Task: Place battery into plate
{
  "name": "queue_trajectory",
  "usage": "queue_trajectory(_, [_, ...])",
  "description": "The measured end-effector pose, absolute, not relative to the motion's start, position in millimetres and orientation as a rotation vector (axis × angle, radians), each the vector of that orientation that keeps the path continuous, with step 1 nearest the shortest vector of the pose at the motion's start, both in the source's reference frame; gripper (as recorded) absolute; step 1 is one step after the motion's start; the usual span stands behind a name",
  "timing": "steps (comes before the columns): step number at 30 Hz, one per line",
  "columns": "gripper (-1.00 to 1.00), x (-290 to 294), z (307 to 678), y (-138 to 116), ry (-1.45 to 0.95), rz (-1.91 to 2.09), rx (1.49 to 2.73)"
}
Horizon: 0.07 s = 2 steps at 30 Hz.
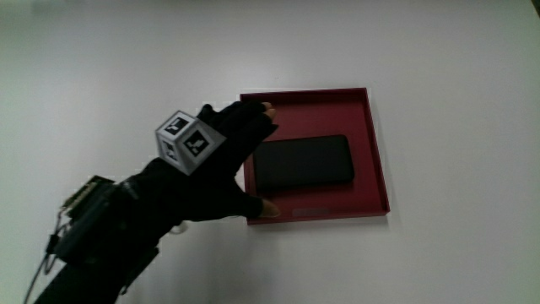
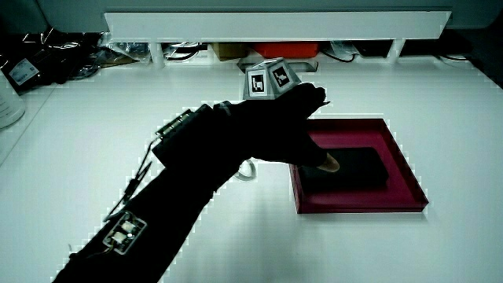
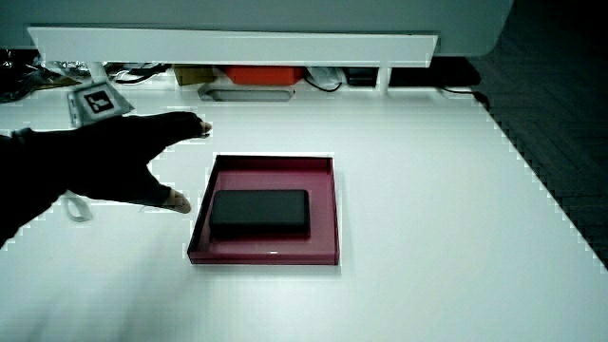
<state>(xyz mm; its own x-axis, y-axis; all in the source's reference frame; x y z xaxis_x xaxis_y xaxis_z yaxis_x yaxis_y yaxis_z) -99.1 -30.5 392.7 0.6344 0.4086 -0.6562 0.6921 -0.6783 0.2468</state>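
Even bright light (soft shadows), edges jagged.

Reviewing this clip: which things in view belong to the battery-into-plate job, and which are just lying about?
Belongs to the job:
- battery, flat and black, lying in the plate
- plate, a red square tray
- hand, fingers spread, at the plate's edge, holding nothing

Lying about:
- cables and clutter by the low partition
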Motion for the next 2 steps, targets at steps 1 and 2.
queue_trajectory(1, [-1.0,-102.5,383.2,-30.7,0.898,-0.725,2.391])
queue_trajectory(2, [-1.0,-107.6,381.4,-30.7,0.875,-0.74,2.379])
